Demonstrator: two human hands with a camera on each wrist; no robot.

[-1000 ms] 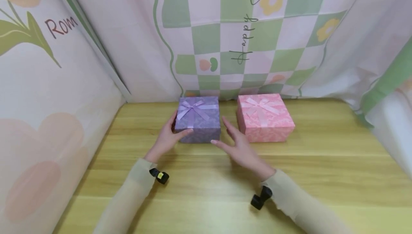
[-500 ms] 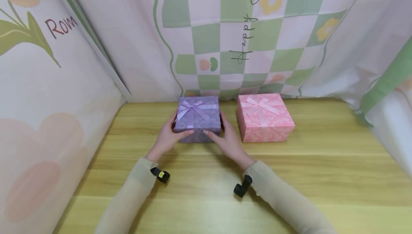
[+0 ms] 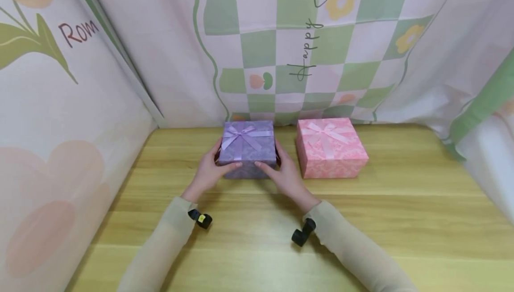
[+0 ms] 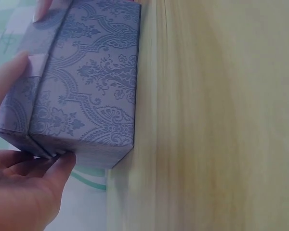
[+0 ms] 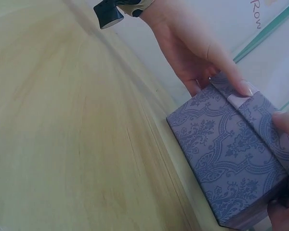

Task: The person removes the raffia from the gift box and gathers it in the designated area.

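Note:
A purple gift box [image 3: 253, 151] with a lilac ribbon bow on its lid stands near the back of the wooden table. My left hand [image 3: 206, 169] grips its left side, thumb on the front of the lid and fingers along the side. On the opposite side my right hand [image 3: 288, 177] holds it the same way. The left wrist view shows the embossed front of the box [image 4: 89, 79], with the left fingertips at the lid's lower edge. In the right wrist view both thumbs press the lid's rim above the patterned box front [image 5: 221, 144].
A pink gift box [image 3: 333, 167] with a pink bow stands just right of the purple one. Behind both hangs a green-and-white checked curtain [image 3: 257, 48]. A printed cloth wall [image 3: 80, 118] borders the wooden table [image 3: 249, 234] on the left.
My right hand has moved left from between the two boxes to the purple box's right side and taken hold of it. The left hand and both boxes have stayed in place.

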